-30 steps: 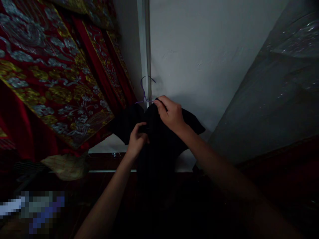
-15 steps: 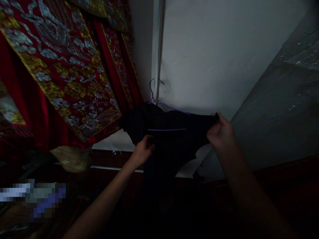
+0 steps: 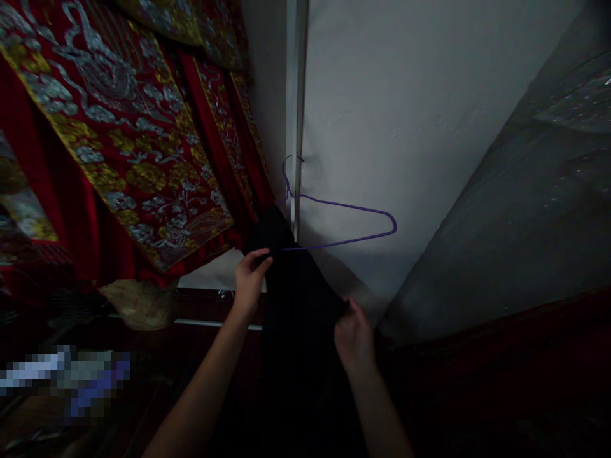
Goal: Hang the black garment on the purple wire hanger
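A black garment (image 3: pixel 300 299) hangs by its left side from a purple wire hanger (image 3: pixel 353 207). The hanger's right arm is bare, and its hook sits at the white vertical strip on the wall. My left hand (image 3: pixel 252 273) pinches the garment near the hanger's left part, thumb and forefinger closed on the cloth. Lower and to the right, my right hand (image 3: pixel 354 331) is closed on the garment's right edge. Darkness hides the garment's lower part and its exact cut.
Red robes with silver and gold embroidery (image 3: pixel 128 146) hang close on the left. A pale checked cloth (image 3: pixel 140 304) shows below them. A white strip (image 3: pixel 296 95) runs up the wall (image 3: pixel 405 95). Clear plastic sheeting (image 3: pixel 539 210) covers something on the right.
The garment's right side has come off the hanger's right arm, which now shows bare. My right hand has moved down and left with the cloth; my left hand has shifted slightly left.
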A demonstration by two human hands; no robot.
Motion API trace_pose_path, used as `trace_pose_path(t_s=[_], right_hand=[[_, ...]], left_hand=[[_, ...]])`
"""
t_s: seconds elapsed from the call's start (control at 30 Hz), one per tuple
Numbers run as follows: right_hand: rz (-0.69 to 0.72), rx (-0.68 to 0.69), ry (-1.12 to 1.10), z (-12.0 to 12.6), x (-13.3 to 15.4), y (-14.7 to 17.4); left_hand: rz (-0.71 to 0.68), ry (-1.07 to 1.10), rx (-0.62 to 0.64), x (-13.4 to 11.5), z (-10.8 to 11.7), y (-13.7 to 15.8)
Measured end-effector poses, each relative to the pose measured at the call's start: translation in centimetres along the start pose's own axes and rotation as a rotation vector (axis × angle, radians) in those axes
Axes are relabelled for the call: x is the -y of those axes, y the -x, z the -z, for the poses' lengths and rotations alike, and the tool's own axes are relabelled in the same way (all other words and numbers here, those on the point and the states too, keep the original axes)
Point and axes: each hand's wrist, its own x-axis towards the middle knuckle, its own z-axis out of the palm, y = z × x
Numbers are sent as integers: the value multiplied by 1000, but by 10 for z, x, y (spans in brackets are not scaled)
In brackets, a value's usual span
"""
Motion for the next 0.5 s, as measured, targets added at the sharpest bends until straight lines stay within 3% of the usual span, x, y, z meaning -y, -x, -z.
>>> trace_pose_path(t_s=[0.17,0.27,0.37,0.43,0.5], right_hand=[[62,-25,341,20,-50,36],[3,4,470,15,-64,46],[-58,138,585,-1,-70,52],[-141,223,568,-13,-71,57],[-217,254,461,-22,-70,64]], left_hand=[[327,588,-244,19,42,40],[357,652,-296,30,65,69],[430,659,-357,32,72,93],[487,620,-308,22,67,104],[516,542,-131,4,56,112]])
